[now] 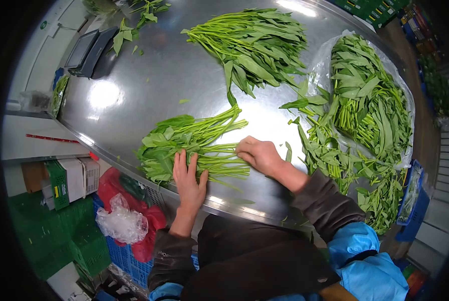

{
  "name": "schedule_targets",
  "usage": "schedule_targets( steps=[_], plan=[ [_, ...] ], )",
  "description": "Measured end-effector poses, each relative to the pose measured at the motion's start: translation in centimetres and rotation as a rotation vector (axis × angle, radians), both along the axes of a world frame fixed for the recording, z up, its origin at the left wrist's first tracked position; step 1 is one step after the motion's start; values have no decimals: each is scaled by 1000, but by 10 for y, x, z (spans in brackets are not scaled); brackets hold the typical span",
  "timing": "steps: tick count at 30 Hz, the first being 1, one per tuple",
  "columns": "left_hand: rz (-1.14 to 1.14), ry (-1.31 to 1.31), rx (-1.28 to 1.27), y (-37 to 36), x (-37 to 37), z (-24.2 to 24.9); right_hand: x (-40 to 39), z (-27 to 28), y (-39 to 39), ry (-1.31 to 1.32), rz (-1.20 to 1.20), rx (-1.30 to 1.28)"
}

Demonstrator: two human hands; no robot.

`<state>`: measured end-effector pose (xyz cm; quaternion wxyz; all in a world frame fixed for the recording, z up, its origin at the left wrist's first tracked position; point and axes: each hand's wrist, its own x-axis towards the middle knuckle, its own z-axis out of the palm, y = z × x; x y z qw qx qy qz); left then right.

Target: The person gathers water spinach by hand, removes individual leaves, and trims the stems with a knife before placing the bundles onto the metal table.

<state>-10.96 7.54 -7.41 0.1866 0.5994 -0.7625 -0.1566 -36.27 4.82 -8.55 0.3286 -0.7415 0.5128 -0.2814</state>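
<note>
On the metal table (174,93), the near bunch (159,148) of leafy greens lies close to the table's front edge, its leaves to the left and its cut stems fanned to the right; the left hand (188,183) rests over the part where leaves meet stems, and the right hand (262,156) is at the stem ends. Beyond it lies the far bunch (257,50), apart from both hands, with stem ends to the left and leaves to the right. Below the table at the left stand green crates (89,246), and beside them a blue crate (126,258) with a red bag (134,200) and crumpled clear plastic (124,220) over it. At the right, an open clear bag (322,65) is packed with greens, loose sprigs (330,155) spilling beside it; the contents of the blue bin (410,200) past them are unclear. The left hand is flat, fingers extended and slightly apart, touching the near bunch from above. The right hand's fingers are curled into a narrow pinch on its stem ends.
</note>
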Motion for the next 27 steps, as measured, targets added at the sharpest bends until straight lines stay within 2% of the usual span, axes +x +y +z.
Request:
schedule_targets(
  steps=[1, 2, 4, 6, 8, 9, 11, 12, 13, 14, 15, 16, 18, 20, 25, 26, 27],
  plan=[
    [6, 8, 3, -1, 0, -3, -4, -12, 0, -110, -2, -117],
    [17, 12, 3, -1, 2, -5, -8, -8, 1, -107, 9, -116],
    [-12, 22, -2, -2, 4, -9, -16, 8, 8, -391, 42, 561],
    [-9, 37, -1, -3, 5, -12, -28, 0, 15, -434, -14, 435],
    [-2, 48, -9, -6, 6, -12, -59, 6, 16, 142, 65, 263],
    [-8, 65, -9, -5, 6, -9, -62, 24, 14, 144, 74, 262],
    [-20, 80, -4, -3, 7, -2, -67, 60, 15, 779, 175, 485],
    [1, 189, -33, -2, 8, 3, -65, 63, 15, 779, 174, 484],
    [25, 297, -62, 1, 9, 8, -60, 64, 17, 621, 96, 421],
    [26, 291, -60, 7, 10, 18, -53, 63, 17, 458, 19, 361],
    [52, 344, -82, 15, 12, 31, -44, 59, 14, 479, 13, 249],
    [78, 398, -105, 24, 14, 40, -36, 54, 10, 470, 14, 249],
    [84, 428, -110, 47, 13, 42, -18, 47, 0, 222, 25, 65],
    [323, 864, 346, 71, 11, 31, 9, 52, -2, 133, 94, 55],
    [246, 918, 570, 84, -8, 5, 50, 12, 2, 343, 204, 43],
    [244, 967, 632, 85, -10, 1, 48, 14, 1, 344, 211, 39],
    [204, 943, 606, 86, -9, -2, 40, 18, 1, 146, 197, -13]
  ],
)
